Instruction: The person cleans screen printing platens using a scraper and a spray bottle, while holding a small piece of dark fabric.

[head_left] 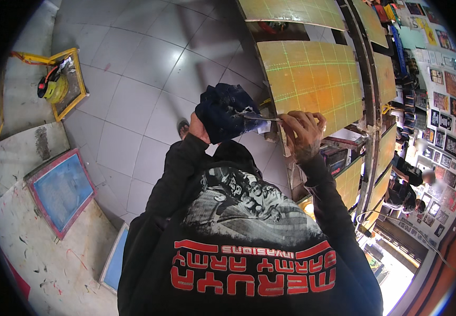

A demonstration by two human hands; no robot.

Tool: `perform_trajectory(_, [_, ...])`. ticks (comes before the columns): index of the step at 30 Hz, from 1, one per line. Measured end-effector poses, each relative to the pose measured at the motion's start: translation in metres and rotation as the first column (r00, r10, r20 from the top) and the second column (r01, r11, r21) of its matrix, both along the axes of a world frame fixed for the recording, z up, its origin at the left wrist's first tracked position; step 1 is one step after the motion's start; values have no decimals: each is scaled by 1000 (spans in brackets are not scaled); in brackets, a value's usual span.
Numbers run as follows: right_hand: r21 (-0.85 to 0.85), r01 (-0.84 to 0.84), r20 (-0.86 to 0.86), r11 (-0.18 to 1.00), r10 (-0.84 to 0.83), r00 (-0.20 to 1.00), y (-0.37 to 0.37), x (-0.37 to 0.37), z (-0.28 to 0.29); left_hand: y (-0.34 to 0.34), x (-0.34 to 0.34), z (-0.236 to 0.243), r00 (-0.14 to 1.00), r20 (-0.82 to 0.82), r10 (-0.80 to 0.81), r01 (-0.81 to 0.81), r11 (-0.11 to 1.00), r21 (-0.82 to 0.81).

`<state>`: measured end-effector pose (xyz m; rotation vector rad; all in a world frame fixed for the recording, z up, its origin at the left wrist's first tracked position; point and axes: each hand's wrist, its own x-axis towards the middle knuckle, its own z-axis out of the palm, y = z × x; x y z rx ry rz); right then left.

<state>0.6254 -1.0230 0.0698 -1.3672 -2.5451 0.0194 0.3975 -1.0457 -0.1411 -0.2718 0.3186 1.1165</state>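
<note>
My left hand (200, 128) is closed on the near left side of a crumpled dark blue cloth (221, 108), which hangs over the tiled floor in front of me. Pale smears mark its upper right part. In my right hand (304, 132), fingers bent, is the end of a thin metal tool with a flat blade (262, 117). The blade's far end meets the right side of the cloth; whether it presses in or only rests there is unclear. A small whitish patch shows just below the blade. The cloth hides most of my left fingers.
Yellow boards with green grid lines (312, 79) run along the right on a frame. To the left, a red-framed blue screen (63, 190) lies on a stained surface near a yellow frame (83, 79). People (404, 184) are far right, beside a picture-covered wall.
</note>
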Motion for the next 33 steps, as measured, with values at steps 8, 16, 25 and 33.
perform_trajectory(8, [-55, 4, -353, 998, -23, 935, 13, 9, -12, 15, 0, 29, 998, 56, 6, -7, 1000, 26])
perform_trajectory(16, [-90, -76, -528, 993, 17, 849, 27, 0, -12, 29, -11, 60, 964, 266, -18, -10, 995, 104])
perform_trajectory(25, [-117, -201, -546, 973, 106, 831, 42, 3, -2, 44, -14, 149, 954, 298, -15, -82, 948, 308])
perform_trajectory(33, [-53, -174, -464, 983, 130, 876, 46, 46, 6, 56, 16, 145, 995, 96, 23, -44, 973, 225])
